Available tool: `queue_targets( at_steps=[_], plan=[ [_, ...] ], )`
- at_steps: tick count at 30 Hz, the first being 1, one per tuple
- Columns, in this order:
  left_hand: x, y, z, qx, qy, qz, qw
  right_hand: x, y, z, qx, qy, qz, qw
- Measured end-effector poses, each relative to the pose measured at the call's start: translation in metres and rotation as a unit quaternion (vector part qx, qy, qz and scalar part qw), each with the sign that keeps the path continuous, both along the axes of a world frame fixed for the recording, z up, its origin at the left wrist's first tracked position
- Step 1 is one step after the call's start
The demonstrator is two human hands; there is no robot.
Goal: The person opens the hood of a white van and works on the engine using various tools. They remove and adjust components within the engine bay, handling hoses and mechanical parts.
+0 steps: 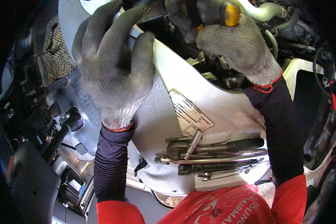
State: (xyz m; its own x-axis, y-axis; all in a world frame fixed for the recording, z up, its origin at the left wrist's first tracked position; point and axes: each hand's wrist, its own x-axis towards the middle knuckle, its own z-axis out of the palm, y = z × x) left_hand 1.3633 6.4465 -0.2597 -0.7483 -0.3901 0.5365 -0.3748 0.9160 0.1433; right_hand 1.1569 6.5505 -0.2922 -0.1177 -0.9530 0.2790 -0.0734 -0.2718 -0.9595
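Observation:
My left hand (114, 63), in a grey knitted glove, lies over the edge of the white body panel (183, 69) with its fingers spread and its thumb apart. I see nothing held in it. My right hand (235, 48), gloved the same way, is closed around a yellow-handled tool (232, 14) above the engine bay. The rounded yellow end sticks out of the fist, and the tool's working end is hidden, so its exact kind does not show. Below the right hand are metal parts and a bolt head (233, 81) in the dark opening.
A ratchet (179, 149) with a dark grip, a socket piece (193, 143) and several wrenches (220, 174) lie on the panel near me. A printed label (190, 115) is stuck there. Pedals (81, 148) and a footwell are at left; hoses (268, 12) run at upper right.

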Motion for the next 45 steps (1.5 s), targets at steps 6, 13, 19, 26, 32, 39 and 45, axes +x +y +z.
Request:
queue_targets(
  at_steps=[6, 13, 19, 26, 32, 39, 45],
  plan=[
    [0.000, -0.001, 0.003, 0.013, -0.021, -0.005, 1.000, 0.021, 0.005, -0.009, 0.115, -0.196, 0.039, 0.973],
    [0.002, -0.001, 0.002, 0.022, -0.019, 0.003, 1.000, -0.012, 0.036, 0.003, 0.130, 0.070, -0.070, 0.987],
    [0.000, 0.005, 0.007, 0.043, -0.030, 0.033, 0.998, -0.040, 0.099, 0.018, 0.204, 0.173, -0.150, 0.952],
    [-0.003, 0.006, 0.014, 0.048, -0.057, 0.032, 0.997, -0.035, 0.129, 0.100, 0.241, 0.260, -0.215, 0.910],
    [-0.005, 0.007, 0.008, 0.035, -0.025, 0.029, 0.999, 0.028, 0.146, 0.118, 0.321, 0.373, -0.067, 0.868],
    [-0.007, 0.012, 0.010, 0.026, -0.031, 0.041, 0.998, 0.087, 0.139, 0.085, 0.337, 0.404, -0.004, 0.850],
    [-0.006, 0.008, 0.012, 0.038, 0.014, 0.003, 0.999, 0.075, 0.184, 0.097, 0.216, 0.365, -0.162, 0.891]
  ],
)
